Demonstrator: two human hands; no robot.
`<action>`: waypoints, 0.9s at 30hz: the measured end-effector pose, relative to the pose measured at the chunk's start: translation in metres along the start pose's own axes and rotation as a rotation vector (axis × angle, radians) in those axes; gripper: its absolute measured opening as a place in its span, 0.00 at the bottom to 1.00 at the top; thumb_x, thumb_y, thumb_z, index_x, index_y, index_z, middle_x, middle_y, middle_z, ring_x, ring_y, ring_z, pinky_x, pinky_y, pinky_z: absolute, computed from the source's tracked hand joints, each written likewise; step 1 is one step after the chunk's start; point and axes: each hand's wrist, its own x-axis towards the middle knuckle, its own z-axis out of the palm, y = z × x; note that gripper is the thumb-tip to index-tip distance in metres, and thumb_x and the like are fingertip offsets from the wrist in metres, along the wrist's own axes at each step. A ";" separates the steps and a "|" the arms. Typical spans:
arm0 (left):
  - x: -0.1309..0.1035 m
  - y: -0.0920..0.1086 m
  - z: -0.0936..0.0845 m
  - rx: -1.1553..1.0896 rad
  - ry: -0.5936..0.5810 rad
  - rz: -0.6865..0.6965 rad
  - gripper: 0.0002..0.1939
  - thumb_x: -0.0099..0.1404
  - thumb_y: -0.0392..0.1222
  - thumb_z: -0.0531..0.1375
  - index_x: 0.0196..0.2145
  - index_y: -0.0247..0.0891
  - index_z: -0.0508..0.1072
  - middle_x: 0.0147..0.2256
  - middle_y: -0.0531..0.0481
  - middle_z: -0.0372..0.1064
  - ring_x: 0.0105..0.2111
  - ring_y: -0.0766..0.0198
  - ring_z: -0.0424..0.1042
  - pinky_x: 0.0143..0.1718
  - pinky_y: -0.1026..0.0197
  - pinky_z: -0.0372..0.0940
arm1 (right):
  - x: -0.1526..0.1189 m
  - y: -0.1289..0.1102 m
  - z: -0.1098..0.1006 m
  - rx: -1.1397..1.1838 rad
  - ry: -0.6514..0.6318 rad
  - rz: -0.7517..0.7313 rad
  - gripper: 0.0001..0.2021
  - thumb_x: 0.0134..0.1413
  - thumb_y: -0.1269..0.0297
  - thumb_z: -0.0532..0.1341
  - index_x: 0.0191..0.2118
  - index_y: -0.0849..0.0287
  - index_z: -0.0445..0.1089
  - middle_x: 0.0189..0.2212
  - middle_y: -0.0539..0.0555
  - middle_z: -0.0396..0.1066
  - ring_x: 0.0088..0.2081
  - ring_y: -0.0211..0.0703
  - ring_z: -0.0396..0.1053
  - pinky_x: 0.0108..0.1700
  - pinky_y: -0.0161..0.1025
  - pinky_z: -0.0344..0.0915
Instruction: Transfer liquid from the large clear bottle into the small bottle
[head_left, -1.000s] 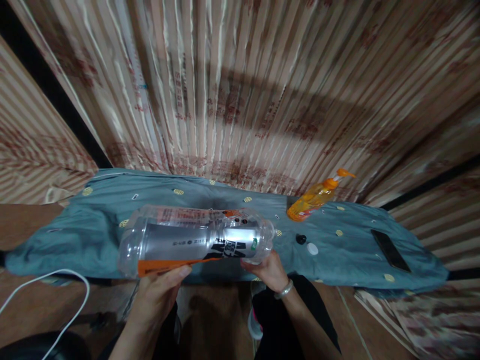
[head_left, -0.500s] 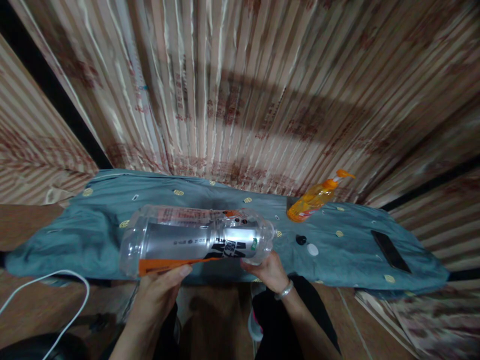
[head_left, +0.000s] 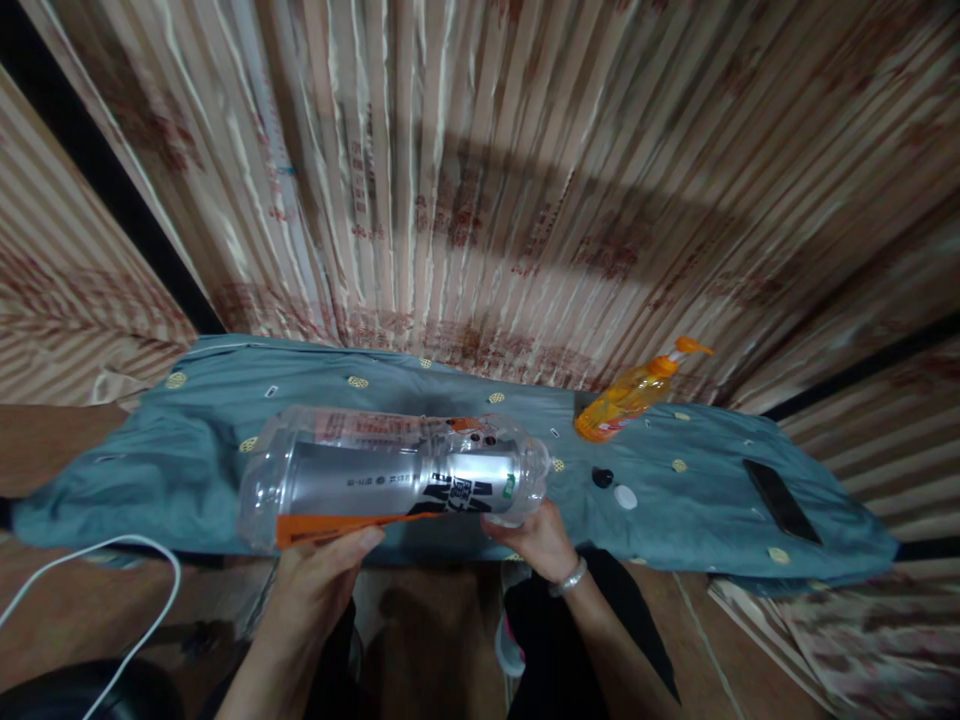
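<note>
Striped curtain point(head_left: 480, 200) hung behind a table point(head_left: 187, 455), a big bottle point(head_left: 360, 480) held sideways over its near edge.
Right of it sat a pump bottle point(head_left: 626, 400); left hand point(head_left: 319, 585) and right hand point(head_left: 544, 545) gripped the big bottle, thumbs pressed on, other fingers mostly hidden.

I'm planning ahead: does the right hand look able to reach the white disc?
Probably yes, once free: the right hand holds the large bottle near its neck, but nothing visible blocks the way to the white disc.
</note>
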 end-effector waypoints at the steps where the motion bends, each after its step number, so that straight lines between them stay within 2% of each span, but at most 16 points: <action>1: 0.000 0.000 0.000 0.003 0.006 0.004 0.16 0.44 0.37 0.70 0.35 0.40 0.80 0.27 0.52 0.80 0.34 0.55 0.80 0.42 0.59 0.73 | 0.000 0.000 0.000 0.002 -0.002 0.004 0.11 0.44 0.57 0.68 0.32 0.58 0.76 0.30 0.55 0.79 0.36 0.52 0.77 0.41 0.45 0.74; 6: 0.002 0.000 0.000 0.026 -0.007 0.005 0.18 0.41 0.40 0.72 0.34 0.40 0.80 0.30 0.49 0.82 0.36 0.49 0.80 0.46 0.52 0.73 | -0.001 -0.001 -0.001 0.035 -0.020 0.033 0.11 0.44 0.56 0.69 0.32 0.58 0.76 0.29 0.54 0.79 0.36 0.52 0.77 0.40 0.45 0.74; 9: 0.000 0.001 0.000 0.024 0.000 -0.006 0.15 0.43 0.39 0.71 0.32 0.40 0.81 0.30 0.48 0.82 0.37 0.51 0.80 0.46 0.54 0.72 | -0.001 -0.002 -0.001 0.045 -0.026 0.038 0.11 0.45 0.56 0.68 0.31 0.58 0.76 0.29 0.55 0.79 0.36 0.53 0.77 0.40 0.46 0.74; 13: 0.000 0.000 0.000 0.013 0.002 0.006 0.15 0.43 0.37 0.70 0.33 0.39 0.81 0.28 0.51 0.81 0.34 0.54 0.80 0.44 0.55 0.73 | -0.001 -0.001 -0.001 0.052 -0.016 0.022 0.13 0.45 0.57 0.68 0.35 0.59 0.76 0.33 0.56 0.80 0.36 0.52 0.77 0.41 0.46 0.74; 19: 0.003 -0.005 -0.004 0.035 -0.012 -0.019 0.11 0.43 0.41 0.71 0.27 0.36 0.81 0.31 0.46 0.82 0.37 0.50 0.80 0.48 0.53 0.71 | -0.001 0.006 0.003 0.026 0.008 0.003 0.14 0.43 0.57 0.69 0.36 0.59 0.76 0.32 0.56 0.79 0.37 0.52 0.77 0.40 0.45 0.74; 27: 0.002 -0.004 -0.003 -0.001 0.006 0.011 0.13 0.43 0.37 0.70 0.31 0.39 0.81 0.31 0.49 0.82 0.37 0.53 0.80 0.46 0.57 0.72 | 0.000 0.002 0.001 0.018 0.002 0.008 0.13 0.42 0.59 0.70 0.36 0.58 0.76 0.33 0.56 0.79 0.39 0.54 0.77 0.41 0.45 0.75</action>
